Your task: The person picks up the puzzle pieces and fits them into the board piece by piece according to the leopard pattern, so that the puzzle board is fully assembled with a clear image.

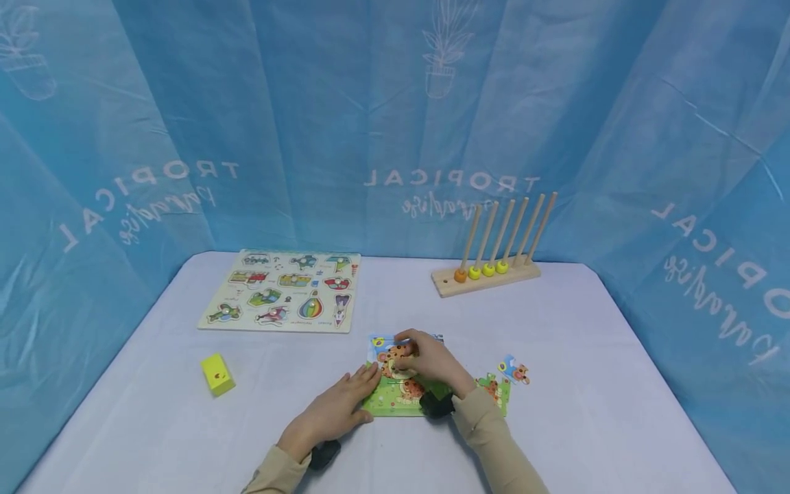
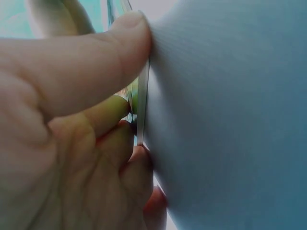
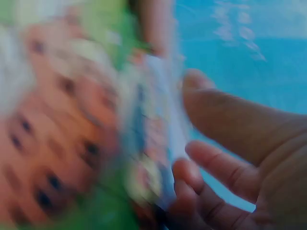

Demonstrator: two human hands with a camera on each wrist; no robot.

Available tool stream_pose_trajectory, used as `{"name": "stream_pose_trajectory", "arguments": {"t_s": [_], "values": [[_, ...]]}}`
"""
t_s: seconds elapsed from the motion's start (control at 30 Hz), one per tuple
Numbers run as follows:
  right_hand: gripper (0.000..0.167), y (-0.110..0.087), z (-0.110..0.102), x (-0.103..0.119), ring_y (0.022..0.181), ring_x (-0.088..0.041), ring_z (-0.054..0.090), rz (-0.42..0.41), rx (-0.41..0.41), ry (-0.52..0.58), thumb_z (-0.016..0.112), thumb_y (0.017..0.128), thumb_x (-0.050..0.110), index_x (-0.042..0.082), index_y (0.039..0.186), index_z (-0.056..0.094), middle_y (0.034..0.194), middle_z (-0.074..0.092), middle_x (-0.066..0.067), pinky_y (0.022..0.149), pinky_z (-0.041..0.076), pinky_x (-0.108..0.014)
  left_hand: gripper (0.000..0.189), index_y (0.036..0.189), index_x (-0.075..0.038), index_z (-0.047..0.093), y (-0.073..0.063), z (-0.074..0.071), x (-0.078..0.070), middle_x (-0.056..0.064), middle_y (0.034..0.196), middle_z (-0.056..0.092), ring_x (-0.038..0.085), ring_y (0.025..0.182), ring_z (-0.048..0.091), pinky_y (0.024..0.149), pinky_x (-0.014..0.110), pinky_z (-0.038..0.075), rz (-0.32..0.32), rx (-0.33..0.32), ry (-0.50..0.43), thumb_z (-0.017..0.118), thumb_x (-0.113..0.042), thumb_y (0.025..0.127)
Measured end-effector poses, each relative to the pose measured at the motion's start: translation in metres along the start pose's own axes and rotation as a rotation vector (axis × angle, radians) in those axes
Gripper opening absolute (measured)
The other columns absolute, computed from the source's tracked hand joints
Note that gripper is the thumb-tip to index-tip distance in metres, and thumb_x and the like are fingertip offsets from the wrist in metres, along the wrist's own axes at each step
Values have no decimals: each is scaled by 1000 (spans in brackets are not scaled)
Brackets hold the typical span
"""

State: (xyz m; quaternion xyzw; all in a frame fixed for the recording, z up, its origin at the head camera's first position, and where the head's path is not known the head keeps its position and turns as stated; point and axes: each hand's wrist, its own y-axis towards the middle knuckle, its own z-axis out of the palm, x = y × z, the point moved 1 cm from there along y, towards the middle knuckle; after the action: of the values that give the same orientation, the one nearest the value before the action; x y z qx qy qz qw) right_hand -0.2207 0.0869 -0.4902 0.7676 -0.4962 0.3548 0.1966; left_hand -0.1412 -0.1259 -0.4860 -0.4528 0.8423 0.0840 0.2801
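A jigsaw puzzle (image 1: 389,405) with spotted cartoon animals on green and blue lies flat near the table's front. Across its left edge rests my left hand (image 1: 339,405), fingers straight; in the left wrist view, the thumb (image 2: 120,48) lies at the edge of the thin board (image 2: 143,105). My right hand (image 1: 435,360) is over the upper middle of the puzzle, fingertips down on the picture, thumb and forefinger apart. Blur in the right wrist view hides exactly what the fingertips of my right hand (image 3: 225,148) touch. A loose puzzle piece (image 1: 515,370) lies just right of the board.
A wooden peg puzzle board (image 1: 278,291) with vehicle shapes lies at the back left. At the back right stands a wooden rod stand (image 1: 487,274) with orange and yellow beads. A yellow block (image 1: 218,374) sits at the left. Blue curtains (image 1: 395,137) surround the table.
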Motion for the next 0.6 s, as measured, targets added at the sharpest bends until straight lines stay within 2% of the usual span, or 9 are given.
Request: {"name": "stream_pose_trajectory", "arguments": {"t_s": [0.1,0.2,0.33,0.43,0.53,0.6], "values": [[37,-10,-18,-12,73,-17,56,4,-42,106,65,94,19,5,127,59,90,61,-8,59,47,-30,71,150,-2,32,1,1,-2,16,159,27,36,147,24,119,57,24,1,2,-1,66,-22,90],[33,-23,-40,-28,79,-13,59,75,-147,63,64,94,20,7,124,62,91,62,-4,62,47,-27,72,150,-2,33,1,2,-3,16,159,28,36,147,26,119,56,25,-3,-7,10,66,-22,90],[34,-49,-74,-54,84,-15,60,193,-253,-28,65,93,20,6,123,63,97,65,-7,64,47,-24,71,149,0,34,-1,1,-4,17,158,29,36,146,27,119,56,25,-10,-20,18,67,-21,89],[39,-74,-95,-75,86,-22,61,276,-275,-53,65,93,20,3,127,59,104,64,-13,61,50,-27,71,148,2,35,-1,0,-4,17,158,29,36,146,27,119,56,24,-14,-23,8,67,-21,89],[52,-97,-109,-91,97,-30,60,352,-262,-89,72,87,21,2,132,53,112,61,-17,70,55,-35,71,148,1,34,-1,0,-4,16,158,28,36,147,26,120,55,23,-21,-16,0,66,-21,90],[62,-109,-113,-98,103,-31,57,375,-244,-134,77,82,18,0,135,50,116,59,-19,77,54,-41,71,149,1,34,-1,0,-3,16,159,28,36,147,25,120,55,23,-25,-14,0,66,-22,90]]}}
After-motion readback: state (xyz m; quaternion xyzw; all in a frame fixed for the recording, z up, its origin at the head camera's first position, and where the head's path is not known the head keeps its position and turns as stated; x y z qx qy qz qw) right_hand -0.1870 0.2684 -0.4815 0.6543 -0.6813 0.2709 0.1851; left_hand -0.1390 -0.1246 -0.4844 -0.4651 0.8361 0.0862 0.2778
